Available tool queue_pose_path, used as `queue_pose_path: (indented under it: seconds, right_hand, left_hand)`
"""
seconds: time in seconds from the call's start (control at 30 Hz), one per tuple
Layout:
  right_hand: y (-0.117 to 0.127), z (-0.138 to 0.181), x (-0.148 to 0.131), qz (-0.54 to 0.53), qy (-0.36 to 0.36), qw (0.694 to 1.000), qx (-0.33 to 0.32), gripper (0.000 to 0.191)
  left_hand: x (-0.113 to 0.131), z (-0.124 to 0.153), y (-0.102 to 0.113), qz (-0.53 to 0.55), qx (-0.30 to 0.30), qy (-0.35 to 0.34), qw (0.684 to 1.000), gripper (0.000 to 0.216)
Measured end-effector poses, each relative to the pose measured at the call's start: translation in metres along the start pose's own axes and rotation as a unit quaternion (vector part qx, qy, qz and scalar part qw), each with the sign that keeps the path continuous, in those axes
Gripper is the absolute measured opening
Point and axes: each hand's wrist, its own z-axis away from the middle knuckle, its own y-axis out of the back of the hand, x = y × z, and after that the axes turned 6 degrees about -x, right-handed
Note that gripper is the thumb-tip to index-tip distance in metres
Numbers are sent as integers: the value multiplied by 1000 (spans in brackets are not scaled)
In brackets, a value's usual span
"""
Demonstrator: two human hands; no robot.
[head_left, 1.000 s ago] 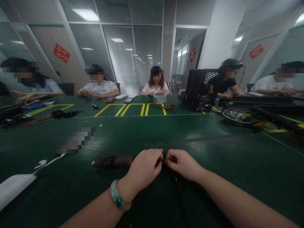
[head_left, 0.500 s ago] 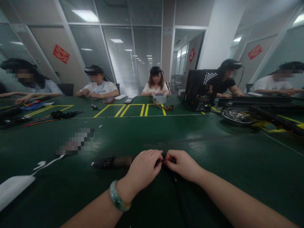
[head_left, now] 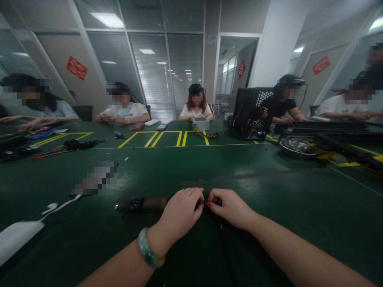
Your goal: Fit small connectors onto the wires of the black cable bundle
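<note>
A dark rod-like handle [head_left: 154, 204] lies crosswise on the green table, with a black ringed section and a small metal tip at its left end. My left hand [head_left: 182, 203], a green bangle on its wrist, curls over the right end of this handle and hides it. Right beside it my right hand [head_left: 227, 205] is closed in a pinch, thumb against fingertips. Between the two sets of fingertips shows a small dark piece [head_left: 204, 202], too small to name. A long dark strip [head_left: 229, 251] runs from below my right hand toward the bottom edge, hard to make out.
At left lie a white box-like device [head_left: 22, 239] with a cord and a blurred phone-like item [head_left: 97, 179]. A black computer case [head_left: 251, 115], a power supply [head_left: 201, 123] and a round metal part [head_left: 299, 146] stand farther off. Several people sit around the far side.
My hands stay in nearly the same place, with only a slight shift at the fingertips. Another person's head has appeared at the far right.
</note>
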Motion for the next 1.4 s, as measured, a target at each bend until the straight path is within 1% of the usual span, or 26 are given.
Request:
queue_pose_path:
  seconds: [0.2, 0.4, 0.63, 0.97, 1.17, 1.4]
  right_hand:
    - [1, 0, 0, 1, -2, 1000, 0, 8]
    - [0, 0, 2, -1, -1, 1000, 8, 8]
    - [0, 0, 3, -16, 3, 1000, 0, 7]
    - [0, 0, 2, -9, 5, 1000, -7, 8]
    - [3, 1, -1, 1, -11, 1000, -17, 12]
    - [0, 0, -4, 4, -30, 1000, -1, 11]
  left_hand:
    - [0, 0, 1, 9, 3, -2, 1000, 12]
    - [2, 0, 2, 8, 13, 10, 1000, 20]
    - [-2, 0, 1, 10, 0, -2, 1000, 10]
    - [0, -1, 2, 4, -15, -9, 1000, 13]
    - [-1, -2, 2, 11, -20, -22, 999, 8]
    - [0, -4, 3, 8, -26, -4, 1000, 8]
